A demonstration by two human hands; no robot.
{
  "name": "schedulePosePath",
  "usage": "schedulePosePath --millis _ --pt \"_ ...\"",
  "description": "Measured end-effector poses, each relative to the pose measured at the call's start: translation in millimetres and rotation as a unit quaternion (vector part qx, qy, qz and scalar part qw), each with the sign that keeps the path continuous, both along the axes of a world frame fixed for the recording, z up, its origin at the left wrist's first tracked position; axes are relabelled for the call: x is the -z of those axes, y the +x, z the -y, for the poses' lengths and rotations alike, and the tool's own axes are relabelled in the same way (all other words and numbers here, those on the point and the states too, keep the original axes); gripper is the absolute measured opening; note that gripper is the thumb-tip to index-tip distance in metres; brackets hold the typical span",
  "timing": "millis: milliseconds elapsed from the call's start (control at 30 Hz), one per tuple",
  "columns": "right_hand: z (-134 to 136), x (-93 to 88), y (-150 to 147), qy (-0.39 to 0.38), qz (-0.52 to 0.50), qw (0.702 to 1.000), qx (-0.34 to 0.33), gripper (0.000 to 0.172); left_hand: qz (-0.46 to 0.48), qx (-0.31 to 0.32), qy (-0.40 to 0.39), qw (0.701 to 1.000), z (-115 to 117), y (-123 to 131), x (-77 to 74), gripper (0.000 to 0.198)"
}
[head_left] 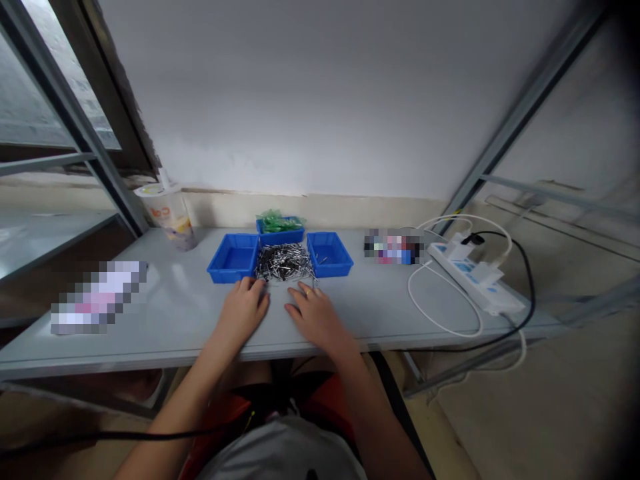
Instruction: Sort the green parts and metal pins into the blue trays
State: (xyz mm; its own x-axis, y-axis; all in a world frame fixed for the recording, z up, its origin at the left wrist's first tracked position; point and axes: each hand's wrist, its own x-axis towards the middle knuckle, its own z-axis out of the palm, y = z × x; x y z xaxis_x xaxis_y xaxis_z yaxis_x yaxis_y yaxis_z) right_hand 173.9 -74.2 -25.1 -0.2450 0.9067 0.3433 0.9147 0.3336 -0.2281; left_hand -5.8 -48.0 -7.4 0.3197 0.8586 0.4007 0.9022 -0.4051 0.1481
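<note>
A heap of small, thin metal pieces (284,262), silvery with some darker ones, lies on the grey table; I cannot make out their exact kind. My left hand (244,305) rests at the heap's near left edge, fingers apart and curved toward the tabletop. Opposite it, my right hand (314,312), with a ring on one finger, lies at the near right edge, fingers spread. Neither hand visibly holds anything. A blue bin (233,275) stands left of the heap. In the right blue bin (332,269) lie a few metal pieces. Behind the heap, another blue bin (281,237) holds green plastic bags (278,221).
A drink cup with a straw (173,220) stands at the back left. Blurred-out items lie at left (100,300) and right (393,248). On the right, a white power strip (477,280) carries plugs and looping cables. Metal posts and a wall frame the grey table (370,307).
</note>
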Motion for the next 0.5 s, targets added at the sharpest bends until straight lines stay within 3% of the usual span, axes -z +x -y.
schedulePosePath --millis 500 --pt "3 -0.1 3 -0.004 -0.047 0.999 -0.018 0.035 -0.062 -0.011 -0.001 0.998 -13 2 0.1 0.029"
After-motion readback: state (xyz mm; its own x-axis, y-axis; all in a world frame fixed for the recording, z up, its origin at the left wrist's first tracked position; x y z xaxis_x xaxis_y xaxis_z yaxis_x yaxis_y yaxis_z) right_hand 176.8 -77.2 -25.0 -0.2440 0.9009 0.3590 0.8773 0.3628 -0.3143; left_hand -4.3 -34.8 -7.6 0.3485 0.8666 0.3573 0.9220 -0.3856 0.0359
